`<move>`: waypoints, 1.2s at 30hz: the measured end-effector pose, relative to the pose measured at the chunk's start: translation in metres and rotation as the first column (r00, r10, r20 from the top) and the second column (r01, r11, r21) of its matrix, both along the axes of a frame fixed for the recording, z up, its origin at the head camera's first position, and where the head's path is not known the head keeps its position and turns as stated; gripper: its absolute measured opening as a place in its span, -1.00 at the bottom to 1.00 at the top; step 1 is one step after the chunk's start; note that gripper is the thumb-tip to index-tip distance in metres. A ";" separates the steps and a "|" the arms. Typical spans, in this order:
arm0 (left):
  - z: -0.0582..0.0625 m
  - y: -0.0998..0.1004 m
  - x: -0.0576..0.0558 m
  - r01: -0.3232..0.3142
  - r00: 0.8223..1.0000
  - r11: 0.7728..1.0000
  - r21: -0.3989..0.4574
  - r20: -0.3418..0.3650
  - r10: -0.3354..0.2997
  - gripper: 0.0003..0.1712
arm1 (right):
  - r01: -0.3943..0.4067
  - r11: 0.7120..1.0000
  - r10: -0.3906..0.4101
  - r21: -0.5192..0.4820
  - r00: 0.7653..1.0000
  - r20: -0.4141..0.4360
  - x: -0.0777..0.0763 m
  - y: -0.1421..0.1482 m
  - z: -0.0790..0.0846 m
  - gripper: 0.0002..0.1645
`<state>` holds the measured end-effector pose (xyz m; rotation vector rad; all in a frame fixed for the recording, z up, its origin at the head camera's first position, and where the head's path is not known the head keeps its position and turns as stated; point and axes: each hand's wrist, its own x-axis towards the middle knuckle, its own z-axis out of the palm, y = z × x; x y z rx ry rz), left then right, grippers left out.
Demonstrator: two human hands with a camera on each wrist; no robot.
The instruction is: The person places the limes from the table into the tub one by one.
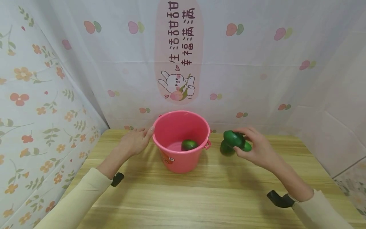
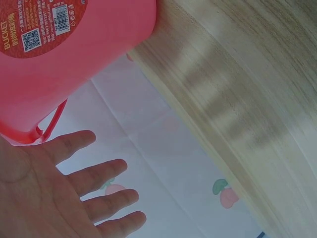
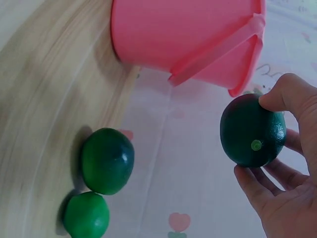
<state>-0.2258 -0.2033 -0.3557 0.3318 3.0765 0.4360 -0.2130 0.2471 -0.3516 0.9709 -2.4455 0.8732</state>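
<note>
A pink bucket [image 1: 181,162] stands upright on the wooden table, with one green fruit [image 1: 189,145] lying inside. My left hand [image 1: 135,141] is at the bucket's left side, its thumb right at the rim. In the left wrist view, the fingers [image 2: 101,181] are spread and straight. To the right of the bucket, my right hand [image 1: 255,148] pinches a dark green avocado [image 3: 250,130] between thumb and fingers, raised above the table. Below it on the table sit another dark green fruit [image 3: 108,161] and a smaller, brighter green fruit [image 3: 86,215], side by side.
The bucket's handle [image 3: 213,54] hangs down along its outside. Behind the wooden table [image 1: 183,200] hangs a white printed curtain [image 1: 128,63], close to the bucket's back. A flowered cloth [image 1: 37,111] hangs on the left. Black bands show at both wrists.
</note>
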 end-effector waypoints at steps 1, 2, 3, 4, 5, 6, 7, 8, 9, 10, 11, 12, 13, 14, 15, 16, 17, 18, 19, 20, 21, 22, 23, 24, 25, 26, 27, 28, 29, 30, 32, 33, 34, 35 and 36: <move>0.000 0.000 0.000 0.000 1.000 1.000 0.001 0.002 0.000 -0.11 | 0.000 1.000 0.000 0.000 1.000 -0.003 0.000 -0.001 0.001 -0.33; 0.000 0.000 0.000 0.000 1.000 1.000 0.002 0.003 0.000 -0.10 | 0.000 1.000 0.000 -0.002 1.000 -0.006 0.000 -0.002 0.002 -0.33; 0.000 0.000 0.000 0.001 1.000 1.000 0.003 0.004 -0.001 -0.09 | -0.002 1.000 0.002 -0.005 1.000 -0.009 0.000 -0.003 0.003 -0.33; 0.000 0.000 0.000 0.003 1.000 1.000 0.005 0.005 -0.003 -0.09 | 0.000 1.000 0.000 -0.005 1.000 -0.011 0.000 -0.004 0.004 -0.33; 0.000 0.000 0.000 0.005 1.000 1.000 0.007 0.004 -0.005 -0.09 | 0.002 1.000 -0.002 -0.007 1.000 -0.013 0.000 -0.005 0.006 -0.33; 0.000 0.000 0.000 0.006 1.000 1.000 0.008 0.003 -0.006 -0.09 | 0.003 1.000 -0.003 -0.009 1.000 -0.013 0.000 -0.006 0.007 -0.33; 0.000 0.000 0.001 0.007 1.000 1.000 0.010 0.001 -0.007 -0.08 | 0.002 1.000 -0.002 -0.014 1.000 -0.012 0.001 -0.007 0.009 -0.33; 0.000 0.000 0.001 0.009 1.000 1.000 0.010 -0.001 -0.009 -0.08 | 0.001 1.000 -0.001 -0.017 1.000 -0.011 0.001 -0.008 0.010 -0.33; 0.001 0.000 0.000 0.010 1.000 1.000 0.011 -0.003 -0.010 -0.07 | -0.003 1.000 0.003 -0.022 1.000 -0.009 0.001 -0.009 0.012 -0.33; 0.001 0.000 0.000 0.011 1.000 1.000 0.010 -0.004 -0.011 -0.07 | -0.004 1.000 0.004 -0.024 1.000 -0.008 0.001 -0.010 0.013 -0.33; 0.001 0.000 0.000 0.011 1.000 1.000 0.010 -0.004 -0.011 -0.07 | -0.007 1.000 0.007 -0.027 1.000 -0.007 0.001 -0.012 0.015 -0.33; 0.001 0.000 0.000 0.010 1.000 1.000 0.009 -0.003 -0.010 -0.06 | -0.012 0.999 0.011 -0.030 1.000 -0.007 0.001 -0.013 0.016 -0.33; 0.001 0.000 0.000 0.011 1.000 1.000 0.007 -0.002 -0.011 -0.06 | -0.016 0.999 0.015 -0.033 1.000 -0.009 0.001 -0.014 0.017 -0.33; 0.001 0.000 0.000 0.009 1.000 1.000 0.007 0.000 -0.009 -0.06 | -0.019 0.999 0.019 -0.034 1.000 -0.013 0.001 -0.015 0.018 -0.32; 0.001 0.000 0.000 0.007 1.000 1.000 0.007 0.001 -0.007 -0.05 | -0.024 0.999 0.024 -0.038 1.000 -0.018 0.001 -0.016 0.019 -0.32; 0.001 0.000 0.000 0.005 1.000 1.000 0.006 0.003 -0.005 -0.05 | -0.029 0.999 0.028 -0.042 0.999 -0.022 0.000 -0.017 0.020 -0.32; 0.001 -0.001 0.000 0.001 1.000 1.000 0.007 0.004 -0.001 -0.04 | -0.035 0.998 0.034 -0.046 0.999 -0.024 0.000 -0.018 0.020 -0.32; 0.001 -0.001 0.001 0.001 1.000 1.000 0.008 0.004 -0.001 -0.04 | -0.041 0.998 0.040 -0.049 0.999 -0.029 0.000 -0.018 0.021 -0.31; 0.001 -0.001 0.001 -0.001 1.000 1.000 0.009 0.003 0.001 -0.04 | -0.047 0.997 0.046 -0.054 0.998 -0.031 -0.001 -0.019 0.023 -0.31; 0.001 -0.001 0.001 -0.002 1.000 1.000 0.010 0.002 0.002 -0.04 | -0.054 0.997 0.052 -0.058 0.998 -0.034 -0.001 -0.021 0.024 -0.31; 0.001 -0.001 0.001 -0.002 1.000 1.000 0.011 0.001 0.002 -0.04 | -0.061 0.996 0.058 -0.062 0.998 -0.037 -0.002 -0.022 0.025 -0.31; 0.001 -0.001 0.001 -0.002 1.000 1.000 0.013 0.001 0.002 -0.06 | -0.065 0.996 0.062 -0.063 0.997 -0.042 -0.002 -0.023 0.026 -0.31; 0.001 -0.001 0.001 -0.002 1.000 1.000 0.015 0.001 0.002 -0.08 | -0.070 0.996 0.067 -0.064 0.997 -0.048 -0.002 -0.025 0.028 -0.30; 0.001 -0.001 0.001 -0.004 1.000 1.000 0.017 0.003 0.004 -0.09 | -0.076 0.995 0.073 -0.063 0.996 -0.054 -0.003 -0.026 0.029 -0.30; 0.002 -0.001 0.001 -0.004 1.000 1.000 0.016 0.006 0.004 -0.11 | -0.083 0.994 0.080 -0.064 0.995 -0.058 -0.003 -0.028 0.031 -0.30; 0.001 -0.001 0.001 -0.006 1.000 1.000 0.016 0.008 0.006 -0.12 | -0.088 0.994 0.084 -0.062 0.994 -0.064 -0.004 -0.030 0.032 -0.29; 0.002 -0.001 0.001 -0.008 1.000 1.000 0.015 0.013 0.008 -0.12 | -0.093 0.994 0.089 -0.060 0.994 -0.068 -0.004 -0.032 0.034 -0.29; 0.002 -0.001 0.001 -0.011 1.000 1.000 0.013 0.017 0.011 -0.12 | -0.100 0.993 0.096 -0.059 0.993 -0.068 -0.004 -0.034 0.035 -0.29; 0.002 -0.001 0.000 -0.013 1.000 1.000 0.013 0.023 0.013 -0.11 | -0.105 0.993 0.101 -0.057 0.993 -0.067 -0.005 -0.036 0.036 -0.28; 0.002 -0.001 0.000 -0.014 1.000 1.000 0.011 0.028 0.013 -0.11 | -0.107 0.993 0.104 -0.054 0.993 -0.064 -0.005 -0.038 0.038 -0.28; 0.002 -0.001 0.000 -0.011 0.999 1.000 0.008 0.032 0.011 -0.10 | -0.107 0.993 0.104 -0.047 0.993 -0.058 -0.005 -0.043 0.040 -0.28; 0.002 -0.001 0.000 -0.010 0.999 1.000 0.006 0.035 0.010 -0.09 | -0.105 0.994 0.103 -0.042 0.993 -0.053 -0.004 -0.045 0.041 -0.28; 0.002 0.000 0.000 -0.010 0.999 1.000 0.004 0.037 0.009 -0.09 | -0.102 0.994 0.101 -0.038 0.994 -0.049 -0.004 -0.048 0.041 -0.28; 0.002 0.000 -0.001 -0.008 0.999 1.000 0.003 0.037 0.008 -0.09 | -0.099 0.994 0.098 -0.034 0.994 -0.046 -0.004 -0.050 0.042 -0.28; 0.002 0.000 -0.001 -0.008 0.999 1.000 0.001 0.036 0.008 -0.09 | -0.100 0.994 0.098 -0.033 0.994 -0.043 -0.004 -0.053 0.043 -0.28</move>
